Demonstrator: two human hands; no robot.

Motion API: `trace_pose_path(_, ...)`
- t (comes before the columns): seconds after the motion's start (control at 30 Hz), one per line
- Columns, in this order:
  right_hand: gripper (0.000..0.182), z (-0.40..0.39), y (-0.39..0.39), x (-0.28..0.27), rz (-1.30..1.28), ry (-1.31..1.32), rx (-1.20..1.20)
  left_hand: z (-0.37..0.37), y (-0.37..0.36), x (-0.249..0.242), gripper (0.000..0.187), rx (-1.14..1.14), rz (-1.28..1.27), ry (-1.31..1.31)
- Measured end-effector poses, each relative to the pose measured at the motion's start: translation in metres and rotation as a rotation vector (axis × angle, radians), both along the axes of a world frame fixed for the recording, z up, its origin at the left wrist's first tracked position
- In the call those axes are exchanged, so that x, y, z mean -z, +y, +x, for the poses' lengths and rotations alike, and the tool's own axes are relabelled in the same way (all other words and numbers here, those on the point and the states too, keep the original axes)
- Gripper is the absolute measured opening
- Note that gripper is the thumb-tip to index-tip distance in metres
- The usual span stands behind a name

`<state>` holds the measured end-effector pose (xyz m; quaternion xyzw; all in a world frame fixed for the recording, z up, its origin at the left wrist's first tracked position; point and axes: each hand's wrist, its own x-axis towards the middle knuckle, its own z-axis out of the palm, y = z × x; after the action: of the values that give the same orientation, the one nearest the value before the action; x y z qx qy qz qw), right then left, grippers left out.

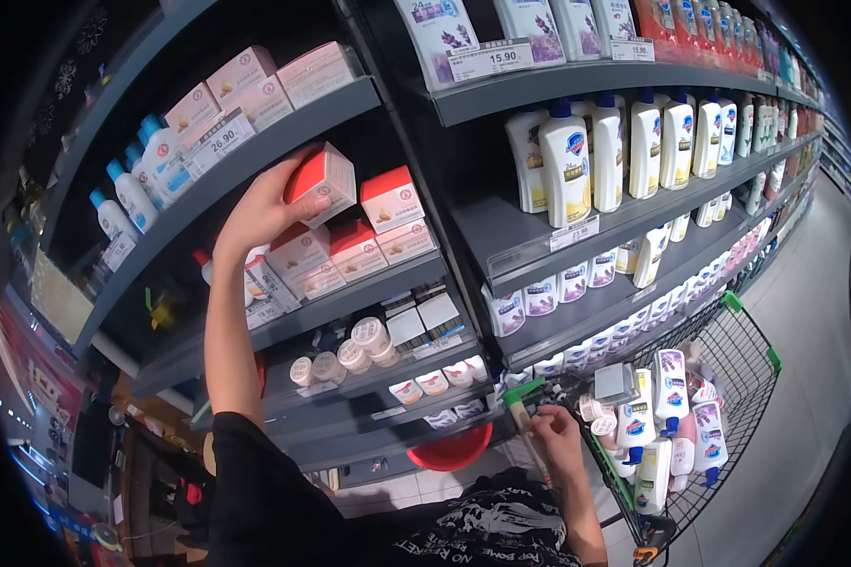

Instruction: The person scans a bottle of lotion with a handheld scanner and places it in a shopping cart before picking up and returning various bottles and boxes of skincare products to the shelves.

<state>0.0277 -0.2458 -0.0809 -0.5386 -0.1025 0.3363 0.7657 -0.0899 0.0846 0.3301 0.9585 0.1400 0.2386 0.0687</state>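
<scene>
On the middle left shelf, my left hand grips a red and white box from its side, above more boxes of the same kind. A similar box stands to its right. Down at the lower right, my right hand is beside the cart's green-trimmed handle end, its fingers curled in; whether they hold anything is too small to tell. The shopping cart holds several white bottles with blue caps, a grey box and small round jars.
Shelves of yellow-white bottles run along the right. Pink boxes and blue-capped bottles fill the upper left shelf. Round jars stand lower. A red basin is on the floor under the shelves.
</scene>
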Motion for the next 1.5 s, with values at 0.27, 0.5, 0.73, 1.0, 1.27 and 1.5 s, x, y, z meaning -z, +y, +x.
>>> trace_pose_path(0.27,0.022,0.002,0.0,0.01,0.021,-0.021,0.001,0.015,0.027,-0.001,0.08,-0.049,0.026,0.148)
trace_pose_path(0.5,0.021,0.002,0.001,0.01,0.013,-0.031,-0.004,0.019,0.029,0.001,0.079,-0.107,-0.198,0.201)
trace_pose_path(0.73,0.02,0.002,0.0,0.011,0.03,-0.033,-0.008,0.029,0.032,0.011,0.079,-0.067,-0.166,0.323)
trace_pose_path(1.0,0.02,0.001,0.001,0.003,0.011,0.033,0.007,0.037,0.041,0.021,0.088,-0.008,-0.24,0.415)
trace_pose_path(1.27,0.021,0.001,-0.001,0.005,0.018,0.047,-0.006,0.057,0.044,0.029,0.097,0.11,-0.149,0.259)
trace_pose_path(1.5,0.02,0.001,-0.001,0.005,0.069,0.038,0.002,0.066,0.022,0.031,0.068,0.085,-0.211,0.219)
